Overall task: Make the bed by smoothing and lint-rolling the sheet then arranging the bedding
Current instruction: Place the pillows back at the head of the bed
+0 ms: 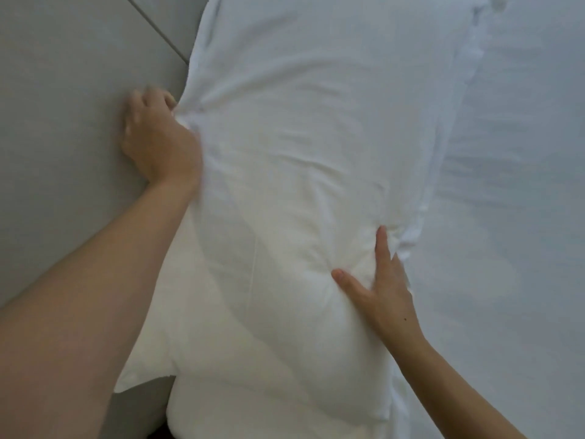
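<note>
A large white pillow point(300, 153) fills the middle of the head view, lying lengthwise between a grey headboard and the white sheet point(512, 201). My left hand point(158, 137) grips the pillow's left edge, fingers curled into bunched fabric against the headboard. My right hand point(380, 289) holds the pillow's right side lower down, thumb and index finger spread on top and the other fingers hidden under the edge. A second white pillow point(221, 413) shows beneath, at the bottom.
The grey padded headboard point(63, 106) takes up the left side, with a seam point(158, 30) running diagonally at the upper left. The sheet on the right has light wrinkles.
</note>
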`<move>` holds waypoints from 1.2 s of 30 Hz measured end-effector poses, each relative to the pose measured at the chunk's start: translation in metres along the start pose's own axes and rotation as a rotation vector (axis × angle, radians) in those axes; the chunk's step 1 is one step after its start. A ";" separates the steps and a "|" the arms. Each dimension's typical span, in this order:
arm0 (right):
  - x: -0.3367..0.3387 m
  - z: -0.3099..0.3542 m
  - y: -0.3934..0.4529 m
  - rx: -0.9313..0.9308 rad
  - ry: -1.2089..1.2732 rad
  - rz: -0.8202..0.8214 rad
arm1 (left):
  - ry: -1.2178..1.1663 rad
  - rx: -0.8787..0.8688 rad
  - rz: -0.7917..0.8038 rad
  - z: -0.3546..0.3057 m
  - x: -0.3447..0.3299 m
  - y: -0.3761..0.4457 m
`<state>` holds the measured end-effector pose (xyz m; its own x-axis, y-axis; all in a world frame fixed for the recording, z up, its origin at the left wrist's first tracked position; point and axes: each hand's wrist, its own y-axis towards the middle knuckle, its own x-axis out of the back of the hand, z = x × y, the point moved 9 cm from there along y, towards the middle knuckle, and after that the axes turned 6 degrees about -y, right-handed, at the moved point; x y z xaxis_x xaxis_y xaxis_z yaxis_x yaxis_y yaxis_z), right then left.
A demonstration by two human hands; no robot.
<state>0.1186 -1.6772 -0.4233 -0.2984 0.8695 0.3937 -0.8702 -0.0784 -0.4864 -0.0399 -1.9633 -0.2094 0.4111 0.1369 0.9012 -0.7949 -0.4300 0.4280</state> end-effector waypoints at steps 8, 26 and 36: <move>-0.054 -0.046 -0.095 -0.047 -0.065 -0.043 | -0.221 -0.472 0.235 -0.078 -0.027 -0.138; -0.009 -0.148 -0.239 0.151 -0.485 0.076 | 0.076 -1.054 1.075 -0.018 -0.018 -0.542; 0.167 -0.086 -0.314 -0.145 -0.450 0.186 | -0.134 -0.462 1.363 -0.069 0.157 -0.511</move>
<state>0.3756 -1.4650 -0.2717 -0.6105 0.5485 0.5713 -0.7323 -0.1161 -0.6710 0.3998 -1.6608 -0.2819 -0.7529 -0.2309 0.6163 -0.6550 0.1703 -0.7362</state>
